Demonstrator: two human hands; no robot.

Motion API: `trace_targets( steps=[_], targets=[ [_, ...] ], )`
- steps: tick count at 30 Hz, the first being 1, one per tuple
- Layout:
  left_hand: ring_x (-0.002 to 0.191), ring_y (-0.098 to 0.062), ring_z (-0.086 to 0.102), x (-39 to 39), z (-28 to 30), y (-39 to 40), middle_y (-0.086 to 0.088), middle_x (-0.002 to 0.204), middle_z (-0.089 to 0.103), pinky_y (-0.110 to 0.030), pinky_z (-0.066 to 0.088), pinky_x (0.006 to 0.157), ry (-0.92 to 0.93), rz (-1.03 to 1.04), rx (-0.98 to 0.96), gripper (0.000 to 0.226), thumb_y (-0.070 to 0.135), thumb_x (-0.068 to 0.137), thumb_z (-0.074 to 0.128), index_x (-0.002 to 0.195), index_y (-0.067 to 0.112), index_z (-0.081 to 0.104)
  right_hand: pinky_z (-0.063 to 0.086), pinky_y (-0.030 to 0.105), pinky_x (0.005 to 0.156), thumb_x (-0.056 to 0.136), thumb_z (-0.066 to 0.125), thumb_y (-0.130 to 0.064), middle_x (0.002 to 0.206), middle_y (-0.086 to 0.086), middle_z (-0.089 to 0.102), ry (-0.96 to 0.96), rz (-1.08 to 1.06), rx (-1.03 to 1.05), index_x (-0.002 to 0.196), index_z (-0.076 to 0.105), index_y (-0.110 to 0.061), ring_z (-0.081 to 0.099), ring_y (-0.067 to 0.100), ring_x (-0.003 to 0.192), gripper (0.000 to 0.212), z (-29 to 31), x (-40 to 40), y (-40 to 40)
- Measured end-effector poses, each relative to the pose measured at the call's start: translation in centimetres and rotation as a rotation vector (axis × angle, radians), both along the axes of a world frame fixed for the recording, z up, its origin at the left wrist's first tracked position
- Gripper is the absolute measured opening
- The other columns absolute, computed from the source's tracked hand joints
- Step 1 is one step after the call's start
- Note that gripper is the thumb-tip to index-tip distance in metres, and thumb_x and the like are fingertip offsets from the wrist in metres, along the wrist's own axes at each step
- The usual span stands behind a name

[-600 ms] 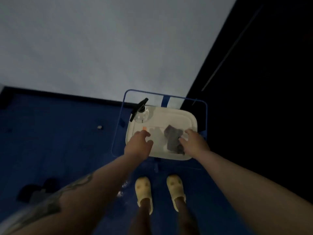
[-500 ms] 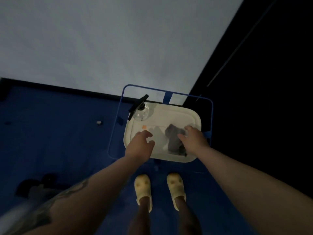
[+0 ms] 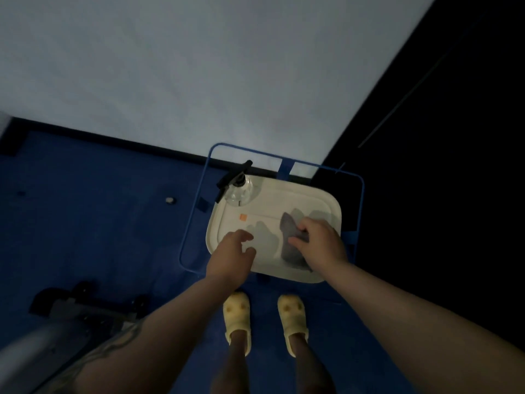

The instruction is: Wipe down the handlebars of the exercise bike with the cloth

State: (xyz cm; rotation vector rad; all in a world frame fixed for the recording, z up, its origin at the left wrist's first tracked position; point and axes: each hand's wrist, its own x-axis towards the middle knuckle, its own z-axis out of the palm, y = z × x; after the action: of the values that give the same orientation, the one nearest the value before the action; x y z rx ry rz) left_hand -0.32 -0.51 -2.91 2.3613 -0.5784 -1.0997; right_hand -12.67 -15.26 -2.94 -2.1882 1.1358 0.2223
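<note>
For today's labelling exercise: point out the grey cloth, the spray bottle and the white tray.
grey cloth [image 3: 289, 223], head view, upper corner.
spray bottle [image 3: 240, 190], head view, clear body.
white tray [image 3: 312, 194], head view, bare far rim.

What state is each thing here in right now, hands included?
Cloth: crumpled on the tray, pinched by the right hand.
Right hand: fingers curled on the cloth.
Left hand: relaxed above the tray, holding nothing.
Spray bottle: upright, at the tray's far corner.
Tray: lying flat.

Right hand [image 3: 321, 243] grips grey cloth [image 3: 289, 237] on white tray [image 3: 312, 199] — left hand [image 3: 230, 257] hovers.
</note>
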Motion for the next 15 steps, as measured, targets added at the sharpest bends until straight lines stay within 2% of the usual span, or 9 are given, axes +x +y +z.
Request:
trace_targets(
  steps=[7, 15],
  targets=[
    [0.109, -0.013, 0.054, 1.3, 8.8, 2.0, 0.004, 0.126, 0.054, -0.034, 0.046, 0.091, -0.083, 0.130, -0.098, 0.032, 0.022, 0.089, 0.053, 0.121, 0.023, 0.056, 0.041, 0.027, 0.050, 0.088, 0.061, -0.039, 0.074, -0.009, 0.060, -0.230, 0.088, -0.032, 0.078, 0.046, -0.027, 0.058, 0.011, 0.069, 0.022, 9.4, 1.2, 1.5],
    [0.102, -0.007, 0.054, 0.9, 17.3, 10.0, 0.009, 0.119, 0.055, -0.027, 0.044, 0.088, -0.324, 0.445, -0.215, 0.029, 0.022, 0.087, 0.053, 0.115, 0.028, 0.058, 0.039, 0.014, 0.049, 0.086, 0.063, -0.040, 0.070, -0.018, 0.059, -0.566, 0.353, -0.032, 0.078, 0.048, -0.033, 0.056, -0.006, 0.065, 0.019, 19.5, 4.7, 5.1]
  ],
)
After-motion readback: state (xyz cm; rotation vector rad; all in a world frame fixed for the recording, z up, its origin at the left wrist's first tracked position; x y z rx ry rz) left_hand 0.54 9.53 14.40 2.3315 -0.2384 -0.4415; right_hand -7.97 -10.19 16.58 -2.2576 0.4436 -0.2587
